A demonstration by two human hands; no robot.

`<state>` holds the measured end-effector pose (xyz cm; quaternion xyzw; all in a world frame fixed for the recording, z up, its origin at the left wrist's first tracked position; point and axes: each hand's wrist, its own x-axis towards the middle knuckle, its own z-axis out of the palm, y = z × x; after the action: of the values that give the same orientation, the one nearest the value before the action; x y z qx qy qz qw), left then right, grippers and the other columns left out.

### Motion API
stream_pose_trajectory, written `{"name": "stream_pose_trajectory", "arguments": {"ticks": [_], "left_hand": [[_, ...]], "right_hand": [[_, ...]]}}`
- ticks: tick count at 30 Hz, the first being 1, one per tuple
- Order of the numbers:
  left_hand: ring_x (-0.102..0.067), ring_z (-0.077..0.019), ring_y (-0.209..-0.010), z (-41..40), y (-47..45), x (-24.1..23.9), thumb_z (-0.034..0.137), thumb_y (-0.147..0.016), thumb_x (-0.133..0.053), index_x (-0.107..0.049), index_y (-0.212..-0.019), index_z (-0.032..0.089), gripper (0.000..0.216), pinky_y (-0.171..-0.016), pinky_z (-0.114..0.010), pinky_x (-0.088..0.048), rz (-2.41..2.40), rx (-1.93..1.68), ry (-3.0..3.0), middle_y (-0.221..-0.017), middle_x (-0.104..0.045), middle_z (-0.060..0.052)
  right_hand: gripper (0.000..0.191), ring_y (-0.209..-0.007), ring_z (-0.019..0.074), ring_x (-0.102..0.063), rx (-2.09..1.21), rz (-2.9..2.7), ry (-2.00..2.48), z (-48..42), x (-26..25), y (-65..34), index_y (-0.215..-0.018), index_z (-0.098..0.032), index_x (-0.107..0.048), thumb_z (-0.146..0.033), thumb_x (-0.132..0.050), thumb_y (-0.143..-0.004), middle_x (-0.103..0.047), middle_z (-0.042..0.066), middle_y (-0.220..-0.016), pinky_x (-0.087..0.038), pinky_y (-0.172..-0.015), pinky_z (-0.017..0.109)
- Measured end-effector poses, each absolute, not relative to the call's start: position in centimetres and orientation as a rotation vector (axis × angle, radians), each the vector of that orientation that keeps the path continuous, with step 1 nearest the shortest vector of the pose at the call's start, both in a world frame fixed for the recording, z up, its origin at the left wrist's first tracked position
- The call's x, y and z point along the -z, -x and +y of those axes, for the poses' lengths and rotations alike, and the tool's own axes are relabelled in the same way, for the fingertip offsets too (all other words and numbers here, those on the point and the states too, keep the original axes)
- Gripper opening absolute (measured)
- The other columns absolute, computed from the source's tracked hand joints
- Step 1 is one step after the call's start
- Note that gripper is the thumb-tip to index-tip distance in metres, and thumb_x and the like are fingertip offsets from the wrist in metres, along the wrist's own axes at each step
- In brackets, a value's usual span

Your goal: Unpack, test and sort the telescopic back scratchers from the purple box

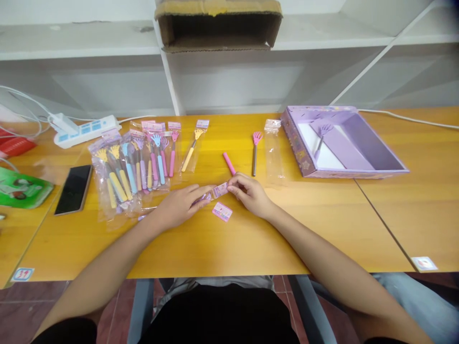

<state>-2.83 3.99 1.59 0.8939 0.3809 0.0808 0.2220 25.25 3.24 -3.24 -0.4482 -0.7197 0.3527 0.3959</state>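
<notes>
My left hand (181, 205) lies over a bagged purple back scratcher (205, 196), thumb and fingers closing on its head end. Most of that scratcher is hidden beneath the hand. At the bag's top, my right hand (251, 195) pinches the corner of the pink printed header (220, 190). A loose pink card (222, 211) lies just below. Beyond my hands are a pink handle tube (229, 164) and a pink claw head on a metal rod (255, 154), apart from each other. An unfilled clear bag (274, 153) lies flat beside the rod.
Several bagged back scratchers (131, 167) are piled at left, with one yellow bagged scratcher (191, 150) apart. Farther left are a phone (73, 189), a power strip (88, 131) and a green packet (23, 188). A purple tray box (344, 143) holding one scratcher stands right. A cardboard box (218, 48) juts from the shelf.
</notes>
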Motion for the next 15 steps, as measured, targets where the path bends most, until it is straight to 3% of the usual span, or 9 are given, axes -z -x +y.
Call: {"name": "stream_pose_trajectory", "arguments": {"ticks": [5, 8, 11, 15], "left_hand": [[-0.072, -0.0258, -0.124, 4.5, 3.2, -1.3, 0.043, -0.114, -0.046, -0.063, -0.145, 0.024, 0.040, -0.105, -0.040, -0.058, 1.092, -0.283, -2.489, -0.139, -0.074, -0.010], [-0.075, -0.0279, -0.107, 4.6, 3.3, -1.5, 0.042, -0.111, -0.047, -0.064, -0.132, 0.020, 0.034, -0.092, -0.041, -0.059, 1.295, -0.282, -2.502, -0.125, -0.077, -0.012], [-0.074, -0.0285, -0.094, 4.6, 3.4, -2.1, 0.030, -0.102, -0.054, -0.060, -0.129, 0.019, 0.030, -0.081, -0.041, -0.058, 1.521, -0.270, -2.464, -0.114, -0.076, -0.012], [-0.075, -0.0271, -0.094, 4.4, 3.4, -2.5, 0.020, -0.092, -0.058, -0.057, -0.128, 0.019, 0.036, -0.081, -0.039, -0.059, 1.576, -0.343, -2.403, -0.116, -0.075, -0.011]], "right_hand": [[0.031, -0.072, 0.0190, -0.059, -0.864, -1.756, 1.179, 3.5, 2.7, -25.9, -0.097, -0.025, -0.060, -0.052, -0.055, -0.109, -0.060, 0.004, -0.089, -0.051, -0.070, 0.035], [0.032, -0.064, 0.0170, -0.056, -0.972, -1.705, 1.230, 3.7, 2.3, -26.8, -0.098, -0.025, -0.057, -0.055, -0.056, -0.109, -0.059, -0.001, -0.074, -0.049, -0.067, 0.033], [0.035, -0.056, 0.0146, -0.052, -1.224, -1.744, 1.248, 3.5, 2.1, -27.4, -0.100, -0.023, -0.061, -0.058, -0.060, -0.106, -0.056, -0.005, -0.063, -0.043, -0.059, 0.029], [0.033, -0.064, 0.0141, -0.060, -1.331, -1.953, 1.216, 2.9, 1.7, -27.0, -0.094, -0.020, -0.071, -0.052, -0.066, -0.102, -0.071, 0.001, -0.078, -0.046, -0.062, 0.029]]}}
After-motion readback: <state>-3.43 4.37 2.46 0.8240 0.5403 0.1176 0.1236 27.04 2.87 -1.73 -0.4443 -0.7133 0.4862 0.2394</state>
